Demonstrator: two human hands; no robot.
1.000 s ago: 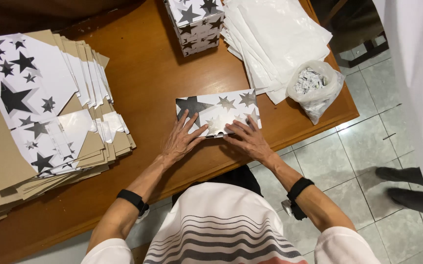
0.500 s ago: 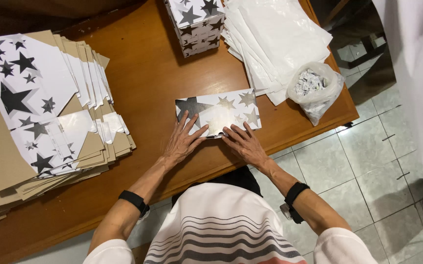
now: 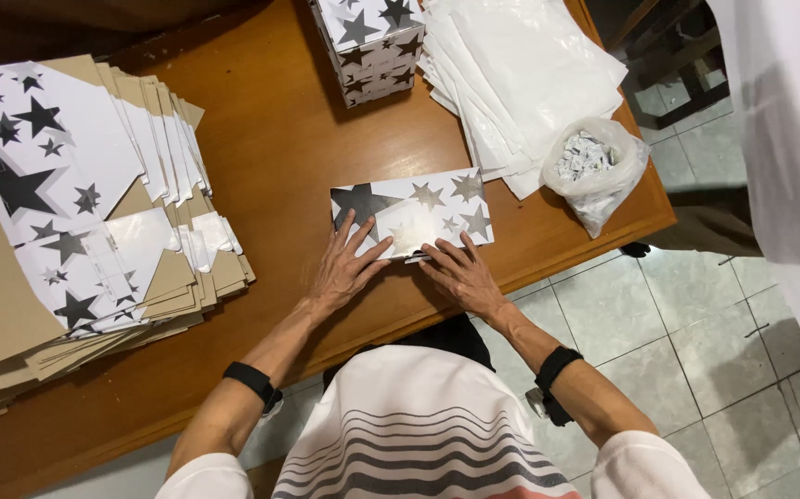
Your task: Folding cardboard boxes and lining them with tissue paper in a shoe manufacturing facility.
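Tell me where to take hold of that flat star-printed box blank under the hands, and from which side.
Grip the star-printed box blank by its right short edge, coming from the right. It lies flat on the wooden table, so only an edge can be pinched. The left hand and right hand press on its near long edge, and the right end looks free of them.

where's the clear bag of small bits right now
In the head view the clear bag sits near the wooden table's right edge, beside the white sheet stack, right of the star-printed box.
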